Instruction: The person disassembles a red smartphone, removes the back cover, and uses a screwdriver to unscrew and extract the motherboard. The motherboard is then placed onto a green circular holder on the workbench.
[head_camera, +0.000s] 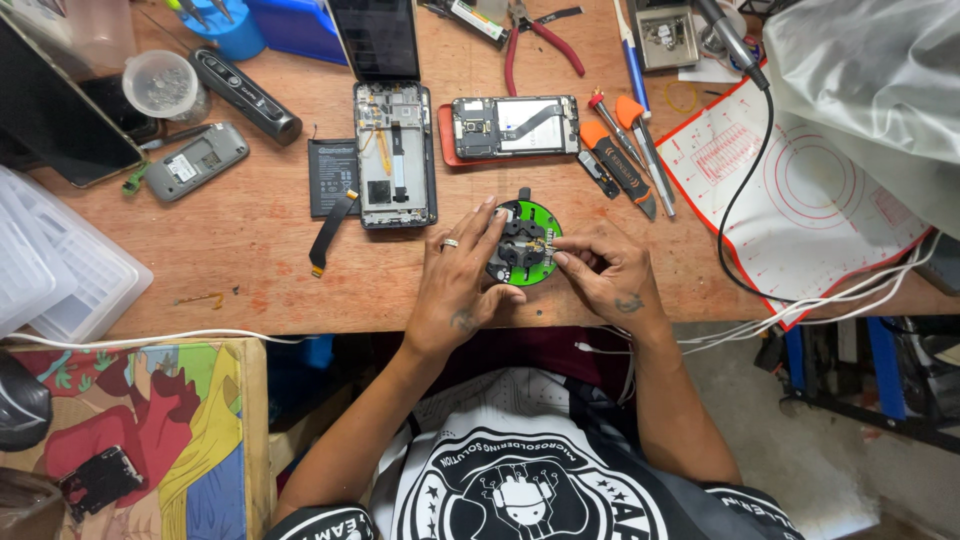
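We judge the round green holder (527, 243) light but fiddly: left hand (462, 285) pinches its rim, right hand (607, 272) clamps its small, fragile board.

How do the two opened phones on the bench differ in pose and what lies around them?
The dark opened phone lies lengthwise away from the person, while the red-edged opened phone lies crosswise. The dark one has a loose battery and a black flex strip beside it; the red-edged one has screwdrivers to its right. Both have their backs off, lie untouched, beyond the green round holder that the left hand and right hand work on.
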